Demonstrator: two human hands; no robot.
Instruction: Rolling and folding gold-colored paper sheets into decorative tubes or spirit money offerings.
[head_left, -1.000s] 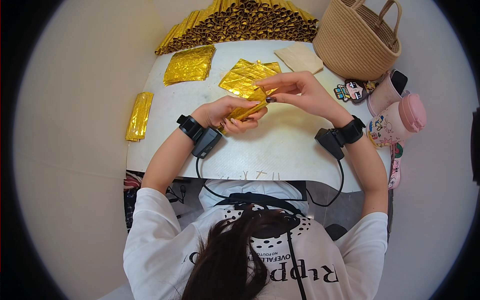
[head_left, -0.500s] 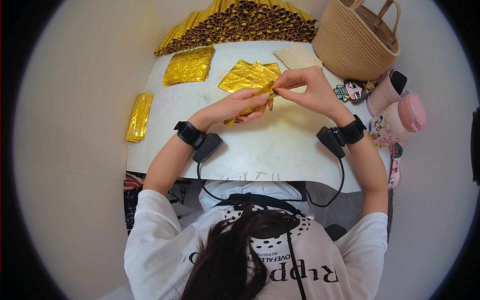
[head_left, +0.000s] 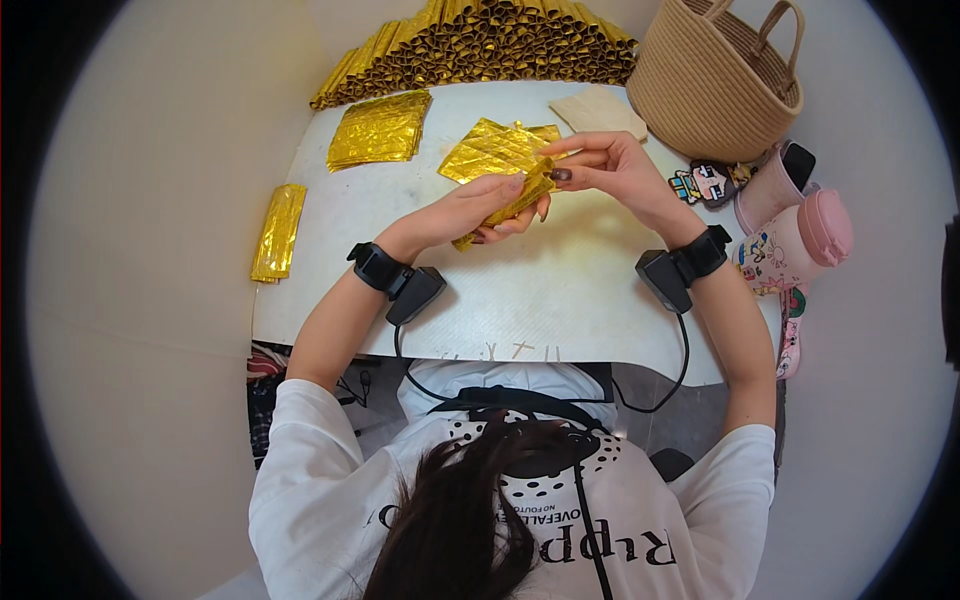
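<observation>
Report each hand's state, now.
Left hand: closed, holding a narrow, shiny gold foil piece.
Right hand: at that piece's upper end; whether it's gripping cannot be told.

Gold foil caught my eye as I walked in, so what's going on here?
A person's left hand holds a narrow piece of gold foil, while the right hand works at its far end. Just beyond, loose gold sheets lie on the white table, with a gold stack to their left. Behind these, many gold tubes are piled up.
</observation>
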